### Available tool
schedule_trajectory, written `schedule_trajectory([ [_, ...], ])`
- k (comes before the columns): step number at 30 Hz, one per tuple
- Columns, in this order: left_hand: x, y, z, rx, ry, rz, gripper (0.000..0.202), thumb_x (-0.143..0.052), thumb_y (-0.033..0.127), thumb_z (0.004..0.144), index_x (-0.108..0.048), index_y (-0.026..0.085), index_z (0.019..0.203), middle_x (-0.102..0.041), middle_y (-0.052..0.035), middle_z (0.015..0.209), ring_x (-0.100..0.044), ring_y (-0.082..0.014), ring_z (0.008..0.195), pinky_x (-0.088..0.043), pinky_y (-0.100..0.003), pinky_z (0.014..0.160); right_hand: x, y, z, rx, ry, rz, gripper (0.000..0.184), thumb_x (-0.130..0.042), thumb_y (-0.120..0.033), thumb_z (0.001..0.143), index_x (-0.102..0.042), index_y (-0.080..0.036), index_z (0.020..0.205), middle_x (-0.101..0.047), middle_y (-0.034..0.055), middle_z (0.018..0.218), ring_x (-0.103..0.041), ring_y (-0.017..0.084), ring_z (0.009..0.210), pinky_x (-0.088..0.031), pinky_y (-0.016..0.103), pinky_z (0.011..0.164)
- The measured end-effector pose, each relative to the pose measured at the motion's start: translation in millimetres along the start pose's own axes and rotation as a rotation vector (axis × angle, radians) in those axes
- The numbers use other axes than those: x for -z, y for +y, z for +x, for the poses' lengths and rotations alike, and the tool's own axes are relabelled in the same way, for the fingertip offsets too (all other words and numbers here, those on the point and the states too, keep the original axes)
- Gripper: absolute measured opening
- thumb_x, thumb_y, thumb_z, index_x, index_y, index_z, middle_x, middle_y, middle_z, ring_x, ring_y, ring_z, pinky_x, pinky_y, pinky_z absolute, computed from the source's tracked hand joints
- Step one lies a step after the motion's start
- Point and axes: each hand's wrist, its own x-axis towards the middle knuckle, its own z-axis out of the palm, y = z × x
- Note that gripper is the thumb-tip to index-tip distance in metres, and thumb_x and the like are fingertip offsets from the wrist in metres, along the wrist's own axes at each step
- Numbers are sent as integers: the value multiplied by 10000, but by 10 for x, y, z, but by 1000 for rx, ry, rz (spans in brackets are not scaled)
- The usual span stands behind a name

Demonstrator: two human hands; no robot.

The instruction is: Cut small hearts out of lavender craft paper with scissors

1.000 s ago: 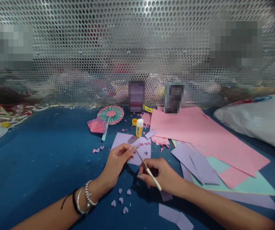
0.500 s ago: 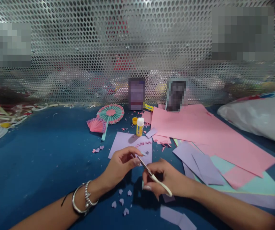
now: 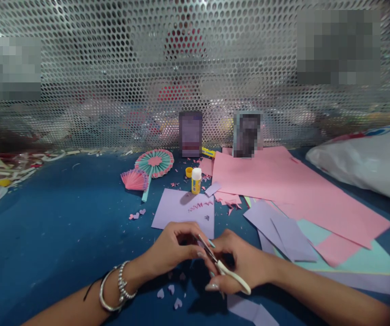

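My right hand (image 3: 238, 265) grips a pair of scissors (image 3: 232, 274) with white handles, its metal blades pointing up and left toward my left fingers. My left hand (image 3: 181, 244) is closed in a pinch at the blades; a small bit of lilac paper seems to show there, mostly hidden by the fingers. On the blue table below lie several small lilac paper hearts (image 3: 177, 303). Just beyond my hands is a lilac sheet (image 3: 170, 208) with a dark red zigzag and a small dark drawing. A glue stick (image 3: 196, 182) stands upright at its far edge.
A pink-and-teal paper fan (image 3: 154, 164) and a smaller pink fan (image 3: 134, 180) lie at the back left. Large pink paper (image 3: 266, 176) and lilac pieces (image 3: 262, 217) spread at right. A white plastic bag (image 3: 368, 158) sits far right. A perforated metal wall (image 3: 113, 90) bounds the back.
Both hands have moved a little down toward me, with the scissors lower. My left fingers and my right hand are closer together, and more of the lilac sheet shows.
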Motion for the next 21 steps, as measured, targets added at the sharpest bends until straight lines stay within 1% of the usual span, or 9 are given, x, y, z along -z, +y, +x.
schedule_trajectory([
  [3,-16,-4,-11,19,7,-19,96,-729,206,671,-689,162,746,-591,18,682,-521,-73,635,-380,-185,612,-12,12,-4,1,-5,-26,256,-648,-354,685,-504,-149,633,-433,-66,496,-351,41,422,-280,167,407],
  [8,-33,4,-11,31,24,-25,93,-739,176,655,-686,157,728,-598,17,679,-526,-71,638,-382,-180,611,-40,59,6,1,-19,19,301,-687,-373,652,-479,-156,633,-431,-69,506,-365,43,431,-291,169,412],
  [11,-30,-4,-3,38,14,-55,95,-734,165,659,-680,158,737,-610,15,687,-540,-74,646,-392,-182,617,-43,68,17,5,9,35,299,-697,-340,643,-460,-159,618,-396,-82,494,-327,33,421,-259,161,391],
  [16,-18,-26,3,28,19,-64,107,-737,160,656,-672,155,741,-620,16,691,-543,-69,641,-399,-182,624,-33,21,24,22,17,52,246,-643,-250,677,-425,-161,604,-353,-93,485,-292,21,413,-235,145,373],
  [21,-16,-45,6,27,20,-62,110,-744,190,650,-671,154,724,-624,5,687,-554,-86,645,-409,-198,619,-24,21,31,0,-7,91,242,-647,-253,672,-432,-158,613,-357,-92,489,-297,18,417,-238,143,376],
])
